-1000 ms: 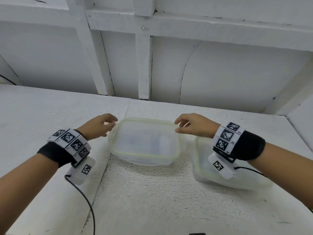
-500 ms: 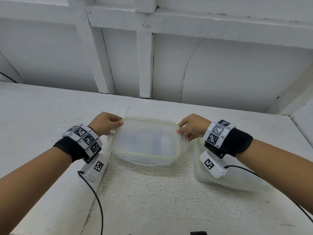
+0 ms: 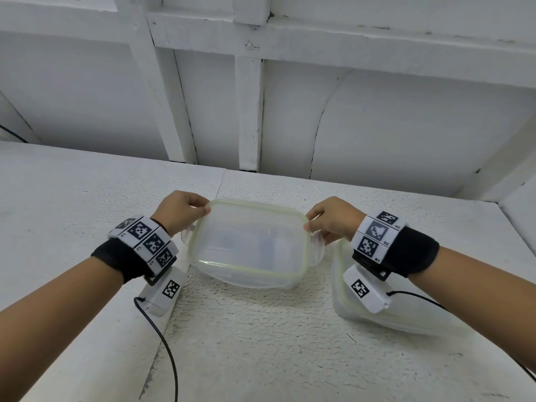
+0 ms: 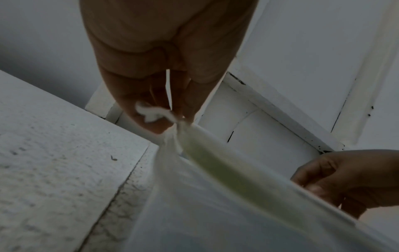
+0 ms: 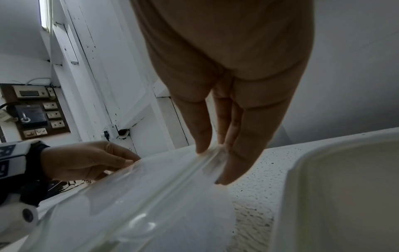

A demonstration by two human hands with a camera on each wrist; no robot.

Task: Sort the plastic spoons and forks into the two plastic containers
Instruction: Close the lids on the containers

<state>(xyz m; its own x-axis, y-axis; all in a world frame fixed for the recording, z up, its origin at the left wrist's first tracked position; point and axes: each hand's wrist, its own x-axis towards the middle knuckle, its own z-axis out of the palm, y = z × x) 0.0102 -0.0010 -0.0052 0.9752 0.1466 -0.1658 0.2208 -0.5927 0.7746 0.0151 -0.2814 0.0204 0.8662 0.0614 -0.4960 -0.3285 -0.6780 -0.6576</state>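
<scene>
Gripping opposite ends of a clear container above the table, left hand and right hand appear mid-placement; second container sits right. Cutlery unseen; next, probably setting it down.

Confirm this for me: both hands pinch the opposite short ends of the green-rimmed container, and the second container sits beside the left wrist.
Wrong on one point: the second container sits beside the right wrist, as the head view shows. The rest stands: the left hand and right hand pinch opposite short ends of the green-rimmed container.
</scene>
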